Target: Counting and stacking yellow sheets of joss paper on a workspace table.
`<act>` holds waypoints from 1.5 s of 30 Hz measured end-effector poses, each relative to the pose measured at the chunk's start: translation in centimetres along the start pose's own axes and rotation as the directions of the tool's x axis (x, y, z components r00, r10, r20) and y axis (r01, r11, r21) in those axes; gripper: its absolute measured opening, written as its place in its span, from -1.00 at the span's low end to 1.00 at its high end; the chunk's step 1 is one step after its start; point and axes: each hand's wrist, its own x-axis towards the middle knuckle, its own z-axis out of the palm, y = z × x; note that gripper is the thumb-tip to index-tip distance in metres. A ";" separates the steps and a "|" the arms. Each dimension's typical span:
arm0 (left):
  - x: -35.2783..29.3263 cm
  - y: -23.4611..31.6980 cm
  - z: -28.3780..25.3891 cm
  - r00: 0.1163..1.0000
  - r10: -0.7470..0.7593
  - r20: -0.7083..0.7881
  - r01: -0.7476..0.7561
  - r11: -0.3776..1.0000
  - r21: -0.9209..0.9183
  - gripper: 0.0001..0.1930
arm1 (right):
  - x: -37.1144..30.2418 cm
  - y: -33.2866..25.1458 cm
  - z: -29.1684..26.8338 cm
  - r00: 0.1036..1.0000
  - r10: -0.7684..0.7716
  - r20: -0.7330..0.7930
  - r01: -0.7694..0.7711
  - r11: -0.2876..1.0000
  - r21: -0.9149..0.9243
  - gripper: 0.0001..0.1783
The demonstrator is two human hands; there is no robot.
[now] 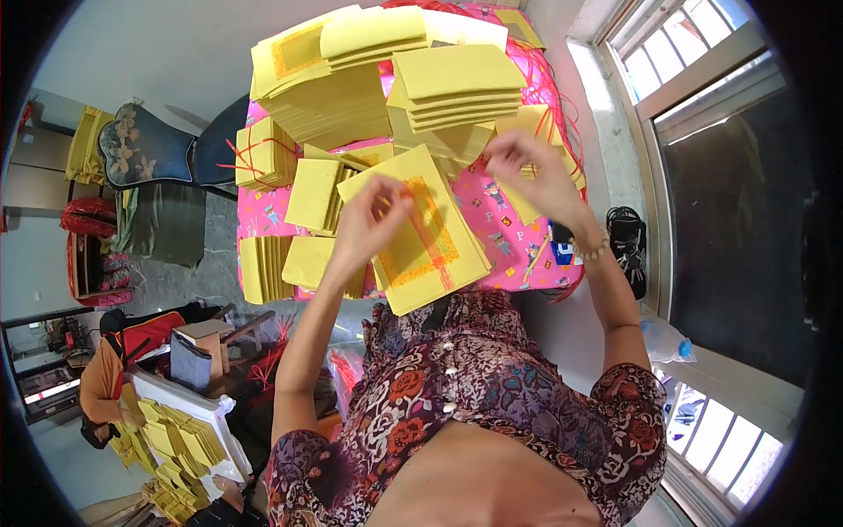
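A stack of yellow paper sheets (457, 243) with an orange printed patch lies tilted at the near edge of the table, in front of my body. A red string (428, 235) runs lengthwise over its top sheet. Over the stack's left part, my left hand (373, 221) has its thumb and fingers pinched together beside the string's upper end. My right hand (537, 174) is raised to the right of the stack, above the table, with curled fingers drawn together. Whatever those fingertips hold, if anything, is too small to make out.
Tall piles of yellow paper (325, 110) and folded bundles (263, 268) crowd the pink patterned tablecloth (500, 250). Loose red strings (555, 83) hang along its right edge. A blue chair (149, 145) stands at left. Lower left, another person (101, 382) works beside more yellow paper.
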 end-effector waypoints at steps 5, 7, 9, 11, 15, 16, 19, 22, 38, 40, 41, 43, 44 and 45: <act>-5.9 1.4 1.9 0.960 -0.012 0.279 -0.061 0.966 0.251 -0.58 | -4.2 1.6 3.6 0.873 -0.140 0.466 0.299 0.910 -0.287 -0.61; -7.7 1.6 2.6 0.955 0.088 0.285 -0.196 0.905 0.377 -0.55 | -5.2 1.5 4.6 0.856 -0.158 0.492 0.319 0.911 -0.262 -0.57; -8.7 1.1 3.1 0.957 0.060 0.284 -0.171 0.907 0.384 -0.52 | -5.8 1.7 5.3 0.838 -0.176 0.516 0.337 0.911 -0.237 -0.53; -9.1 0.2 3.6 0.953 0.191 0.235 -0.283 0.838 0.467 -0.50 | -6.2 1.9 5.8 0.840 -0.185 0.510 0.367 0.886 -0.283 -0.49; -9.0 0.1 3.9 0.965 0.151 0.214 -0.234 0.862 0.450 -0.50 | -6.2 2.1 6.0 0.837 -0.168 0.520 0.372 0.872 -0.318 -0.47; -8.9 0.1 4.0 0.967 0.135 0.218 -0.222 0.863 0.454 -0.50 | -6.1 2.2 6.1 0.835 -0.187 0.517 0.393 0.861 -0.324 -0.50; -8.8 -0.1 4.0 0.968 0.124 0.218 -0.213 0.866 0.453 -0.50 | -5.9 2.3 5.6 0.833 -0.203 0.515 0.389 0.877 -0.283 -0.60; -8.6 -0.2 4.0 0.966 0.131 0.221 -0.219 0.870 0.441 -0.50 | -5.5 2.2 5.2 0.832 -0.178 0.526 0.343 0.910 -0.234 -0.72; -7.4 -2.6 2.9 0.947 -0.203 0.248 0.216 0.976 -0.027 -0.78 | -4.8 3.7 6.2 0.895 -0.098 0.435 0.127 0.991 -0.039 -0.65; -7.4 -2.8 2.9 0.940 -0.225 0.255 0.244 0.969 -0.046 -0.78 | -4.7 3.4 6.1 0.884 -0.030 0.466 0.057 0.997 -0.044 -0.71; -7.4 -2.9 2.8 0.932 -0.248 0.263 0.273 0.960 -0.063 -0.78 | -4.6 3.2 6.0 0.868 0.037 0.495 -0.014 0.999 -0.051 -0.77; -7.4 -3.0 3.0 0.940 -0.230 0.253 0.253 0.965 -0.062 -0.78 | -4.7 3.0 6.1 0.869 0.072 0.489 -0.052 0.997 -0.053 -0.77; -7.4 -3.0 3.1 0.946 -0.214 0.243 0.235 0.970 -0.061 -0.78 | -4.7 2.9 6.1 0.869 0.107 0.483 -0.091 0.994 -0.055 -0.77; -7.4 -3.0 3.1 0.946 -0.213 0.243 0.234 0.970 -0.061 -0.78 | -4.7 3.0 6.1 0.869 0.106 0.482 -0.091 0.994 -0.055 -0.77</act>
